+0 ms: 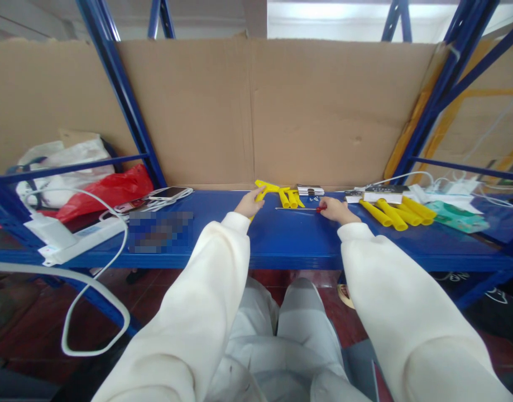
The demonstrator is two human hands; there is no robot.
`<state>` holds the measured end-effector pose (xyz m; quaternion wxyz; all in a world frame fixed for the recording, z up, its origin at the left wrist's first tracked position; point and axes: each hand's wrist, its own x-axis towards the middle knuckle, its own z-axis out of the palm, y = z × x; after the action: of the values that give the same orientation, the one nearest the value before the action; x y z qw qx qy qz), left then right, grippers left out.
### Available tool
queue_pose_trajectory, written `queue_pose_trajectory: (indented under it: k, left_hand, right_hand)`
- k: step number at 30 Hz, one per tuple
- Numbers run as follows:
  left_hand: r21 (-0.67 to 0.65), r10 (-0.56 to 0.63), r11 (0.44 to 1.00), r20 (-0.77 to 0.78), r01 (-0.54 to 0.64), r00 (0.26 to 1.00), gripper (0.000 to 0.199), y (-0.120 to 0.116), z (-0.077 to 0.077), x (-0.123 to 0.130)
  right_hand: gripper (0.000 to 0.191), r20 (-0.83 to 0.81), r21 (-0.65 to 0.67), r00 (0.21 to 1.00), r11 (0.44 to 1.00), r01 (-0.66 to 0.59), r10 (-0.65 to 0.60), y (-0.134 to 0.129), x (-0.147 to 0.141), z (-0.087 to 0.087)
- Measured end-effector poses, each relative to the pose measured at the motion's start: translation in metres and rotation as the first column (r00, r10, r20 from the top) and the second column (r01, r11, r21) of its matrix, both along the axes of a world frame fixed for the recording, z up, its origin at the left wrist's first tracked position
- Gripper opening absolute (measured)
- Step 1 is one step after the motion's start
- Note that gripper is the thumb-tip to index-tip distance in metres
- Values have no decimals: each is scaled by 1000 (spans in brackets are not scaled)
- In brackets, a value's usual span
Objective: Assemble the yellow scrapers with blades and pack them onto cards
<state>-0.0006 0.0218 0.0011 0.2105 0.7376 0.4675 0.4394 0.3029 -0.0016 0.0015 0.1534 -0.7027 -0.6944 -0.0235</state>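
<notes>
The left hand's (248, 204) fingers held a yellow piece (261, 195) on the blue tabletop (292, 237). At its three o'clock, the right hand's (335, 211) fingers held a red-handled screwdriver (300, 209). Small yellow parts (293, 199) lay between. Yellow tubes (391, 214) waited untouched at the right hand's three o'clock. Work seemed half done, but joins looked too tiny to tell.

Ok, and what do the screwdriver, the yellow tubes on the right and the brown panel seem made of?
Screwdriver: probably metal shaft, thin and grey; red handle perhaps plastic, mostly hidden. Yellow tubes: likely smooth plastic, evenly coloured. Brown panel: apparently matt cardboard, with a vertical crease.
</notes>
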Motion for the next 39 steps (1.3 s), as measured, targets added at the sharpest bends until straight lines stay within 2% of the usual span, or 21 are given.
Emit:
queue_pose_trajectory:
  k: [3, 6, 9, 12, 19, 25, 29, 33, 39]
  left_hand:
    - [146, 86, 988, -214, -56, 973, 57, -6, 0, -3]
    - [211, 177, 974, -457, -87, 871, 54, -18, 4, 1]
    - [203, 188, 976, -631, -74, 753, 55, -31, 9, 11]
    - [154, 159, 986, -725, -68, 670, 52, -40, 12, 19]
    - [85, 96, 995, -723, -49, 684, 47, -42, 13, 22]
    - [82, 104, 995, -781, -64, 616, 51, -45, 14, 23]
    - [87, 108, 994, -801, -65, 588, 54, -47, 14, 23]
    - [91, 105, 994, -772, -55, 627, 54, -45, 13, 23]
    - [46, 20, 999, -723, 19, 691, 53, -38, 11, 22]
  right_hand:
    - [28, 10, 12, 1000, 1000, -4, 3, 1, 0, -1]
    - [28, 14, 17, 1000, 1000, -6, 6, 0, -1, 0]
    - [26, 13, 14, 1000, 1000, -8, 8, -1, -3, 0]
    - [25, 14, 25, 1000, 1000, -17, 17, -1, -4, 0]
    - [24, 16, 71, 999, 997, -42, 41, 1, -2, -2]
    - [27, -7, 51, 999, 998, -45, 45, 0, -3, 0]
    - [32, -61, 87, 998, 996, 10, -5, 4, 6, 0]
    - [32, -138, 130, 990, 990, 48, -30, 18, 20, -1]
    - [34, -123, 37, 990, 997, -69, 73, 50, 19, -1]
